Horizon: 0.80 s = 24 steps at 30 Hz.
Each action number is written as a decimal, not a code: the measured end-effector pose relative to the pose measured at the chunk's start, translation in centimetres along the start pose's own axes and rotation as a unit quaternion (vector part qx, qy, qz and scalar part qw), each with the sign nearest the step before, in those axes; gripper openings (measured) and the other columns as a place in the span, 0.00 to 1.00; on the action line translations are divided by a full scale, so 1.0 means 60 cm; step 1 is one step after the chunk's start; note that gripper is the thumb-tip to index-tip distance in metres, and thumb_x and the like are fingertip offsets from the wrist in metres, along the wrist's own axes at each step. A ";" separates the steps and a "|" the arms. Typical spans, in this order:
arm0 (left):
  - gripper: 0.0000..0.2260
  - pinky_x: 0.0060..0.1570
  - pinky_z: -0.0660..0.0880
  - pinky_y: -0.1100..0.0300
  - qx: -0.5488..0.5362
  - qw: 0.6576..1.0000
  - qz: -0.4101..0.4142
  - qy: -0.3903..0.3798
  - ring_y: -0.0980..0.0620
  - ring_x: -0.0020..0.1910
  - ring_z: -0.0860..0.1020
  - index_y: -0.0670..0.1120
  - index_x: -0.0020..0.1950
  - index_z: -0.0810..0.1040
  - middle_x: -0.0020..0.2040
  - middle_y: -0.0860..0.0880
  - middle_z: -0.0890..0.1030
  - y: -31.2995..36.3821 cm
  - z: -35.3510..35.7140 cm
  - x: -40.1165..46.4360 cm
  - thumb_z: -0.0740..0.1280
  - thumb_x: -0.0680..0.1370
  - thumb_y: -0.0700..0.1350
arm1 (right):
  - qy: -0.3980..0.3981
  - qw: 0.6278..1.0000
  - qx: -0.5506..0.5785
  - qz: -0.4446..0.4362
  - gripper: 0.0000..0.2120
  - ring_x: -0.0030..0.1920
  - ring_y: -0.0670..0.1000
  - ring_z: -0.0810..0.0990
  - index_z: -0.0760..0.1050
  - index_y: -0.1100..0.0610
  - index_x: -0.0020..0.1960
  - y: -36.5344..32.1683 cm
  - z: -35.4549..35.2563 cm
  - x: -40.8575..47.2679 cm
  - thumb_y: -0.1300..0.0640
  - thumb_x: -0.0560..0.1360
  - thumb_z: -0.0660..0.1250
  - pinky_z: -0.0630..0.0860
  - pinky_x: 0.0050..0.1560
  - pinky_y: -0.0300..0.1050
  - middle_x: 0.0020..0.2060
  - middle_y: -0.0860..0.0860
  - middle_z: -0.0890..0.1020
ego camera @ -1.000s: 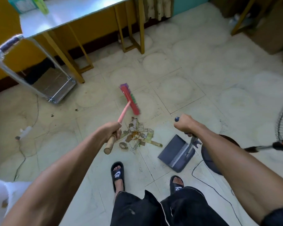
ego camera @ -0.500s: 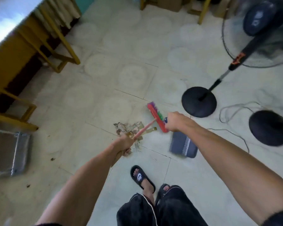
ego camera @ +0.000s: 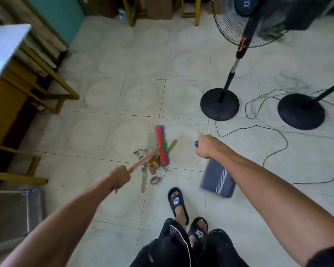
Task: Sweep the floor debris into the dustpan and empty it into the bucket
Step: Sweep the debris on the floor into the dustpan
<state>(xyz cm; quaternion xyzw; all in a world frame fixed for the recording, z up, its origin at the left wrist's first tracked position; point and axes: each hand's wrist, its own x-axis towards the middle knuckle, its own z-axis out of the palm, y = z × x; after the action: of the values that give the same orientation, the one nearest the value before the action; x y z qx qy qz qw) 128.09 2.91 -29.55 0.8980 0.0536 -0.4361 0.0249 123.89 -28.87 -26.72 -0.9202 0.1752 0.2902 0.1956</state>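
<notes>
A pile of brown debris, with dry leaves and a few flat sticks, lies on the pale tiled floor in front of my feet. My left hand grips the pink handle of a broom; its red head with green and purple bristles rests on the far side of the pile. My right hand is closed on the blue handle of a grey dustpan, which stands on the floor to the right of the pile, a short gap away. No bucket is in view.
Two standing fans have round black bases at the right, with black cables looping across the floor. A yellow-legged table stands at the left, a metal cart at the lower left, chair legs at the back wall.
My view has swung to the right, bringing both fan bases into sight. The broom head has come down against the far side of the debris, and the dustpan stays to the pile's right.
</notes>
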 end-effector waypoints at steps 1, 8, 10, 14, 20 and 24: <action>0.11 0.14 0.65 0.67 -0.015 1.000 -0.003 0.002 0.55 0.22 0.70 0.36 0.47 0.73 0.30 0.47 0.73 -0.018 -0.006 -0.004 0.56 0.83 0.42 | 0.000 1.000 0.006 0.004 0.09 0.29 0.53 0.68 0.66 0.55 0.33 -0.001 0.011 -0.008 0.64 0.70 0.60 0.63 0.30 0.42 0.34 0.52 0.73; 0.21 0.19 0.68 0.61 -0.167 0.986 -0.006 -0.021 0.52 0.19 0.67 0.35 0.57 0.68 0.26 0.46 0.69 -0.105 -0.080 0.000 0.55 0.83 0.54 | 0.009 0.999 0.033 0.018 0.10 0.29 0.52 0.69 0.65 0.55 0.33 -0.025 0.042 -0.025 0.63 0.71 0.61 0.64 0.31 0.42 0.34 0.51 0.72; 0.20 0.20 0.66 0.62 -0.197 0.980 -0.011 -0.020 0.51 0.20 0.67 0.35 0.56 0.71 0.26 0.46 0.71 -0.122 -0.093 0.022 0.55 0.83 0.54 | 0.008 0.999 0.047 0.022 0.11 0.31 0.53 0.71 0.65 0.55 0.33 -0.046 0.038 -0.014 0.62 0.73 0.61 0.65 0.32 0.43 0.34 0.51 0.71; 0.16 0.17 0.66 0.64 -0.295 0.955 -0.018 -0.040 0.52 0.17 0.68 0.40 0.36 0.73 0.22 0.47 0.72 -0.140 -0.104 0.090 0.69 0.78 0.49 | -0.028 0.996 0.073 0.036 0.10 0.33 0.54 0.71 0.65 0.56 0.37 -0.096 0.036 0.017 0.60 0.76 0.60 0.65 0.32 0.43 0.40 0.55 0.74; 0.05 0.13 0.67 0.68 -0.460 0.886 -0.048 -0.028 0.56 0.14 0.70 0.36 0.52 0.75 0.36 0.41 0.81 -0.124 -0.128 0.153 0.64 0.79 0.37 | -0.117 0.992 0.042 -0.003 0.11 0.26 0.51 0.66 0.61 0.53 0.35 -0.195 0.023 0.087 0.58 0.73 0.60 0.63 0.26 0.38 0.32 0.53 0.70; 0.10 0.13 0.68 0.67 -0.477 0.875 -0.075 -0.034 0.55 0.16 0.71 0.34 0.59 0.71 0.38 0.40 0.80 -0.115 -0.109 0.172 0.62 0.81 0.37 | -0.120 0.991 0.006 -0.061 0.16 0.27 0.51 0.64 0.60 0.54 0.32 -0.219 0.024 0.118 0.56 0.75 0.63 0.60 0.30 0.43 0.29 0.51 0.67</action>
<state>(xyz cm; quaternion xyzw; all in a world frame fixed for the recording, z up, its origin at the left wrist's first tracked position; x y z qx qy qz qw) 138.73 11.14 -33.62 0.7553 0.3211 -0.3883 0.4191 134.44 -18.34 -28.68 -0.8864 0.0963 0.3850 0.2383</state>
